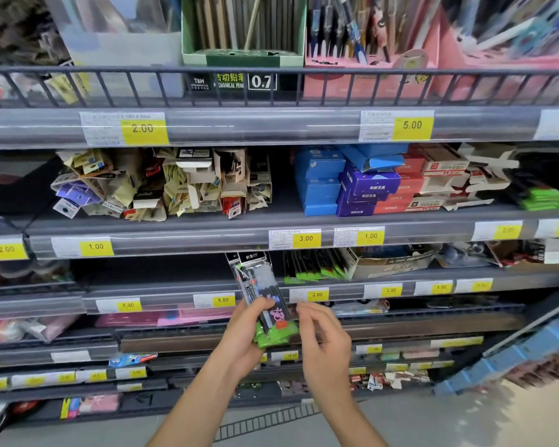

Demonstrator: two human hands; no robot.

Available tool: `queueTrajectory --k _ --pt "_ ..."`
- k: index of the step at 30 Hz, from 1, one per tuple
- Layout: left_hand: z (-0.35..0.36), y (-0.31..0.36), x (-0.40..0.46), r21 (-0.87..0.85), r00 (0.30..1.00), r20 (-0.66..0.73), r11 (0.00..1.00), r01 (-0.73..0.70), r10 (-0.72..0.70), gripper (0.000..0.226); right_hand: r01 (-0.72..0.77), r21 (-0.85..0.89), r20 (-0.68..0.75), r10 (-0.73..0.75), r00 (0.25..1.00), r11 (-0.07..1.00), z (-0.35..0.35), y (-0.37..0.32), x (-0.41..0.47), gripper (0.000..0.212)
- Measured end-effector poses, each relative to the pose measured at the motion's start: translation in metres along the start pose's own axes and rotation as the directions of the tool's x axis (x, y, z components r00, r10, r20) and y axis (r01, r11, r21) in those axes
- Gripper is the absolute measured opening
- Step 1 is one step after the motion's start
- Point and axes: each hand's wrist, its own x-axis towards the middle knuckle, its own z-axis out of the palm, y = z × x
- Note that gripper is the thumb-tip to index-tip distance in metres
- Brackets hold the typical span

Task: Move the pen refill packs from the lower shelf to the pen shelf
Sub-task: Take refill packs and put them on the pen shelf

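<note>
My left hand grips a small stack of pen refill packs, clear sleeves with black headers and green cartoon bottoms, held upright in front of the shelf edges. Just right of the stack hovers my right hand, fingers loosely curled and holding nothing. More green-bottomed refill packs stand in a row on the lower shelf behind. The pen shelf runs across the top behind a black wire rail, with a green pencil box and a pink pen box.
The middle shelf holds loose tan card packs at left and blue, purple and red boxes at right. Yellow price tags line every shelf edge. A cardboard box sits right of the refill row. A blue rack juts in at lower right.
</note>
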Motion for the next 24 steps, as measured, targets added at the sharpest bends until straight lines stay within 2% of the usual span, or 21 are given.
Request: queueTrajectory --k 2,4,6,10,13,17,20,24 --pt "0.001 -0.001 -0.004 0.043 1.0 0.017 0.999 -0.01 0.009 0.045 -0.236 0.082 0.038 0.233 0.972 0.968 -0.007 -0.005 0.0 0.023" --pt "0.005 -0.003 -0.01 0.079 0.998 0.054 0.997 -0.017 0.012 0.051 -0.395 0.098 0.147 0.379 0.914 0.914 -0.014 -0.007 0.0 0.022" --pt "0.012 -0.005 -0.016 0.099 0.995 0.103 0.995 -0.019 0.009 0.052 -0.46 0.092 0.152 0.444 0.883 0.883 -0.022 -0.008 -0.003 0.025" --pt "0.034 -0.018 -0.025 0.123 0.983 0.177 0.992 0.016 -0.038 0.048 -0.574 0.201 0.14 0.557 0.819 0.794 -0.051 -0.01 -0.012 0.023" --pt "0.056 -0.032 -0.033 0.147 0.969 0.228 0.987 0.065 -0.097 0.05 -0.577 0.275 0.165 0.554 0.816 0.769 -0.079 -0.011 -0.02 0.017" --pt "0.097 -0.056 -0.045 0.102 0.935 0.308 0.983 0.152 -0.177 0.043 -0.557 0.342 0.03 0.584 0.811 0.757 -0.129 -0.012 -0.028 0.018" --pt "0.136 -0.077 -0.058 0.152 0.916 0.359 0.98 0.131 -0.178 0.039 -0.507 0.333 -0.03 0.547 0.837 0.795 -0.178 -0.018 -0.035 0.016" --pt "0.197 -0.109 -0.08 0.194 0.916 0.376 0.978 0.071 -0.141 0.033 -0.458 0.335 -0.028 0.495 0.868 0.823 -0.252 -0.031 -0.042 0.018"
